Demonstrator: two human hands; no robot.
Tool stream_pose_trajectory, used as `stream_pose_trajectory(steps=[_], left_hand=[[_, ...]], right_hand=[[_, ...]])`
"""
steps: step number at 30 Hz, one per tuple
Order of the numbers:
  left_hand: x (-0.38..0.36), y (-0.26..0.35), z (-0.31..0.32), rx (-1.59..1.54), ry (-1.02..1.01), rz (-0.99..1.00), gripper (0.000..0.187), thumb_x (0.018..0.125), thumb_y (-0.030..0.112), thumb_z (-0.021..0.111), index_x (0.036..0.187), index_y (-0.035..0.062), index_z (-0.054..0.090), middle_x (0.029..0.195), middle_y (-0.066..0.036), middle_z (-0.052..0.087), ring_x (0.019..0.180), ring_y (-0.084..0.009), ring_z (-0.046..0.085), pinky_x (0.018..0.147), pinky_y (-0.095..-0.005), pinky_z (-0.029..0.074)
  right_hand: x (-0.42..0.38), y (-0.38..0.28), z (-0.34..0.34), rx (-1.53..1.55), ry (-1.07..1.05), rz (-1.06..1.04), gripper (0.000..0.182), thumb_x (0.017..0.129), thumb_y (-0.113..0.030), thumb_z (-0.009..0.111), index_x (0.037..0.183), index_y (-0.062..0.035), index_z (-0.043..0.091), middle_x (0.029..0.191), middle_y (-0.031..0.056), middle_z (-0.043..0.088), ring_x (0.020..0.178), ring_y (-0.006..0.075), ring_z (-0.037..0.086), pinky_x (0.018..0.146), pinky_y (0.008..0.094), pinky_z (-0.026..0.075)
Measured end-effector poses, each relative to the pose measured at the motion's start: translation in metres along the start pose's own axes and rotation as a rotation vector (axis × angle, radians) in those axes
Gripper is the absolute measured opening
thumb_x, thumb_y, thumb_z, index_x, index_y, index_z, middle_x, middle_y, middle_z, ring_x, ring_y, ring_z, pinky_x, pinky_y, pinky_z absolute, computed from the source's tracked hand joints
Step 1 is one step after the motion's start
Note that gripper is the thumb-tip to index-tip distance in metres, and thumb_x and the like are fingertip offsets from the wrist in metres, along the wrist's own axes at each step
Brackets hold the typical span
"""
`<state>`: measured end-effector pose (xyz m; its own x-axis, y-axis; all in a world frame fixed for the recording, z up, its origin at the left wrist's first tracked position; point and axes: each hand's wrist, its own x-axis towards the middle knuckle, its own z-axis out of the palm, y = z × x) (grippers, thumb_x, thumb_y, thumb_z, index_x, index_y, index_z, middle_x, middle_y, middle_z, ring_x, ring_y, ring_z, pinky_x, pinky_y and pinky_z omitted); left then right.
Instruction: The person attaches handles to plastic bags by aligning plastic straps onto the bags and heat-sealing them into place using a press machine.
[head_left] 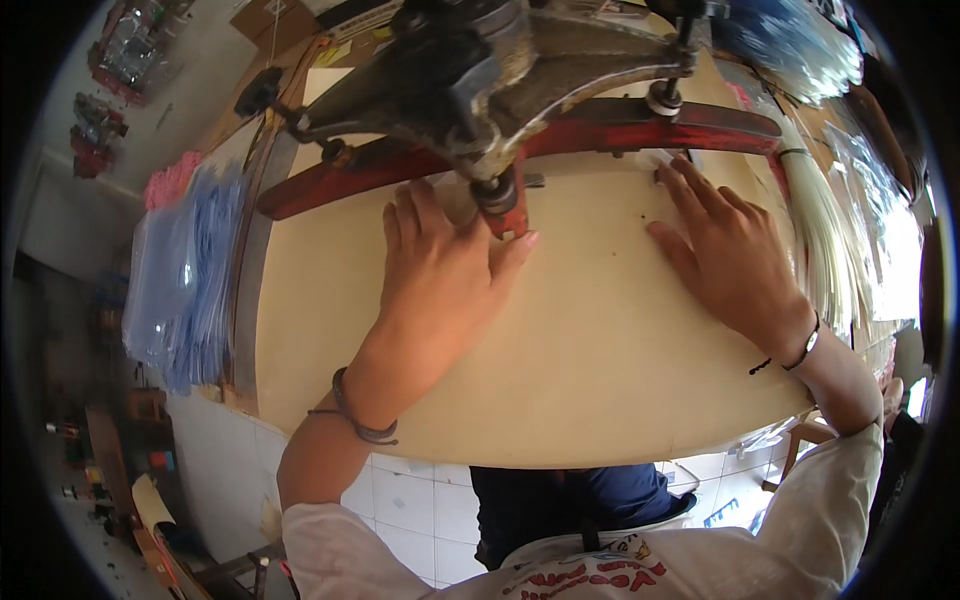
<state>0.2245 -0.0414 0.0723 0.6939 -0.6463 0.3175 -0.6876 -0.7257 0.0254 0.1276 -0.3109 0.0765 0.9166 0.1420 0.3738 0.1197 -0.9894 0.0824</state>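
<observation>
Left hand (435, 265) lies flat at frame centre, palm down, fingers spread, gripping nothing; thumb tip sits right under the red machine head (505, 200), touching or nearly so. It presses a small pale piece (458, 200) that shows only between fingers and head, so can't tell what it is. Right hand (725, 250), right of centre, is also open and flat on the desk (590, 370), fingertips on a small clear piece (668, 162) at the red arm (640, 125) edge. Dark metal machine body (470, 60) overhangs both along the top of frame. Outward: stack of blue plastic sleeves (185, 275) at left, bundle of white strands (825, 240) at right edge. Risk, as I read it: left thumb is in the pinch zone, and if the head drops it catches the thumb first. Flat pressure alone could also let the piece slide, giving a misaligned hit.
</observation>
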Motion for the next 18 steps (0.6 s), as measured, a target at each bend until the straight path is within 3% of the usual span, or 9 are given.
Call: stream_pose_trajectory(steps=[5, 6, 9, 12, 18], left_hand=[[0.000, -0.003, 0.000, 0.003, -0.043, 0.002, 0.057, 0.098, 0.047, 0.059, 0.137, 0.0050, 0.059, 0.124, -0.048, 0.045, 0.121, -0.0618, 0.046, 0.104, -0.0642, 0.035], [-0.001, -0.003, 0.002, 0.025, 0.075, 0.059, 0.051, 0.101, 0.042, 0.055, 0.117, -0.0065, 0.063, 0.113, -0.036, 0.049, 0.103, -0.0481, 0.051, 0.099, -0.0577, 0.040], [-0.002, -0.005, 0.005, 0.045, 0.063, 0.056, 0.051, 0.100, 0.043, 0.057, 0.117, -0.0049, 0.064, 0.113, -0.035, 0.051, 0.104, -0.0472, 0.051, 0.097, -0.0572, 0.041], [-0.001, -0.008, 0.007, 0.019, 0.122, 0.071, 0.054, 0.099, 0.047, 0.058, 0.117, -0.0037, 0.064, 0.115, -0.033, 0.052, 0.105, -0.0466, 0.051, 0.097, -0.0578, 0.041], [-0.001, -0.008, 0.003, 0.077, 0.132, 0.098, 0.057, 0.097, 0.053, 0.058, 0.116, -0.0001, 0.067, 0.113, -0.030, 0.058, 0.103, -0.0435, 0.055, 0.099, -0.0591, 0.041]], right_hand=[[0.009, -0.007, -0.021, 0.097, -0.172, 0.121, 0.048, 0.098, -0.034, 0.062, 0.132, 0.0000, 0.056, 0.123, 0.0208, 0.068, 0.084, 0.0400, 0.071, 0.075, 0.0459, 0.058], [0.012, -0.009, -0.025, 0.052, -0.165, 0.124, 0.046, 0.098, -0.033, 0.063, 0.131, -0.0016, 0.055, 0.101, 0.0225, 0.072, 0.075, 0.0417, 0.070, 0.070, 0.0478, 0.057], [0.017, -0.010, -0.030, 0.087, -0.250, 0.206, 0.047, 0.098, -0.033, 0.063, 0.133, -0.0023, 0.055, 0.083, 0.0234, 0.071, 0.073, 0.0411, 0.070, 0.069, 0.0485, 0.056], [0.015, -0.007, -0.023, 0.114, -0.186, 0.175, 0.047, 0.099, -0.034, 0.062, 0.134, -0.0037, 0.055, 0.074, 0.0239, 0.067, 0.073, 0.0412, 0.070, 0.067, 0.0494, 0.055], [0.011, -0.004, -0.017, 0.124, -0.133, 0.145, 0.047, 0.099, -0.032, 0.063, 0.135, -0.0029, 0.057, 0.082, 0.0239, 0.070, 0.073, 0.0416, 0.070, 0.067, 0.0497, 0.055]])
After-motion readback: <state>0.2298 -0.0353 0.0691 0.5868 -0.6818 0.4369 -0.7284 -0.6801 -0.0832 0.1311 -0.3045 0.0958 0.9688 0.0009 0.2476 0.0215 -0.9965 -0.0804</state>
